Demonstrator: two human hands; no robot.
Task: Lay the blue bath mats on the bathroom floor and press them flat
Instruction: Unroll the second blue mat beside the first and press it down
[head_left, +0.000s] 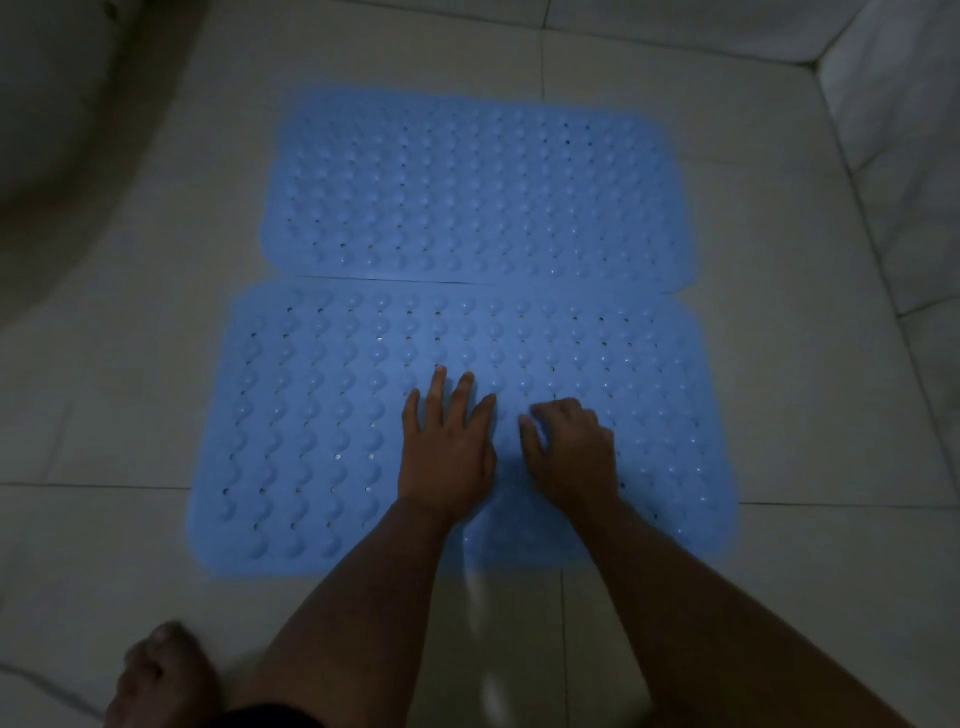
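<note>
Both mats lie edge to edge on the floor (779, 415); on the near mat (322, 415), the left hand (447, 452) presses with flat, spread fingers to seat it while the right hand (569, 452) bears down with curled fingers, holding nothing.

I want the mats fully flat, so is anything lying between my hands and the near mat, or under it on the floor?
Nothing visible. The left hand lies flat on the near mat, the right hand rests on it with curled fingers, and both mats lie directly on the tiled floor. What is beneath them is hidden.
</note>
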